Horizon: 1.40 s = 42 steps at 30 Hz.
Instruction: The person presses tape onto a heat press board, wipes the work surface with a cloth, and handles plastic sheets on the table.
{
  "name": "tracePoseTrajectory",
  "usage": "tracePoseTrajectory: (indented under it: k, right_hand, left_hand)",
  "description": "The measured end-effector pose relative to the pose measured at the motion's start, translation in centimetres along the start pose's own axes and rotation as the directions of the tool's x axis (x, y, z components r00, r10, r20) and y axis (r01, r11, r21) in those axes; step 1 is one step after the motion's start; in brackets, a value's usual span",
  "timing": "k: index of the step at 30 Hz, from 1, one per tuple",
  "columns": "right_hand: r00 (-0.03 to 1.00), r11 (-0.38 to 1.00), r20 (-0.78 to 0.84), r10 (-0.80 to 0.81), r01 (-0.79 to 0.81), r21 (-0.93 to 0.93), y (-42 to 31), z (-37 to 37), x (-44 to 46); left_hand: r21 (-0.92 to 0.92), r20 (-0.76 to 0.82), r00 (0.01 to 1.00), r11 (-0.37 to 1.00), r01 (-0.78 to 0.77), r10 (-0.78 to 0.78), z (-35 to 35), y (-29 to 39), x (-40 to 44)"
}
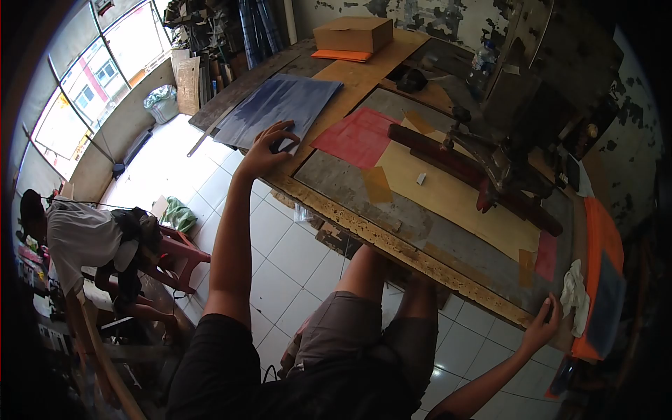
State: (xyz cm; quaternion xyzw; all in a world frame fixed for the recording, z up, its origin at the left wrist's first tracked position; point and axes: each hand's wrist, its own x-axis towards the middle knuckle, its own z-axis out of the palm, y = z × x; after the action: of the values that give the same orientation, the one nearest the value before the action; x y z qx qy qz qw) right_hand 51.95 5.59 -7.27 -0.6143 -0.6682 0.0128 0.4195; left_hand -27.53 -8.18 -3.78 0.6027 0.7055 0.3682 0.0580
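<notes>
My left hand is at the near edge of a stack of glossy dark blue sheets on the left of the table. Its fingers are apart and bent, with the tips touching the top sheet near its corner. My right hand is at the table's near right corner, beside a crumpled white cloth. Its fingers point up and it holds nothing I can see. Between the hands, a red sheet and a long yellowish strip lie on the grey board, with brown tape pieces along the strip.
A machine with a dark red bar reaches over the board. A small white block lies on the strip. A cardboard box stands on orange sheets at the back. Orange material is at right. A person bends over at far left.
</notes>
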Motion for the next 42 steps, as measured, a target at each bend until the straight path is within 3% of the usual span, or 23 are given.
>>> tracePoseTrajectory:
  k: [3,9,15,21,42]
  right_hand:
    - [1.0,0.999,-0.001,-0.03,0.03,-0.01,0.0,-0.1,0.0]
    - [1.0,1.0,-0.009,-0.02,0.02,-0.003,-0.1,0.0,0.1]
    - [1.0,1.0,0.004,-0.008,0.008,0.02,0.0,0.0,0.1]
    - [1.0,1.0,0.003,0.006,-0.006,-0.003,-0.2,0.0,0.0]
    - [1.0,1.0,0.005,-0.02,0.02,0.021,0.1,0.0,0.1]
  left_hand:
    - [-0.083,0.094,0.996,0.997,0.002,0.006,-1.2,0.7,0.0]
    - [-0.067,0.181,0.982,0.995,0.07,-0.057,-2.5,2.5,0.0]
    - [-0.177,0.187,0.981,0.981,0.075,-0.041,-2.6,1.5,0.0]
    - [-0.083,0.262,0.964,0.994,0.075,-0.05,-3.7,2.6,0.2]
    - [-0.081,0.251,0.966,0.993,0.081,-0.058,-3.6,2.4,0.2]
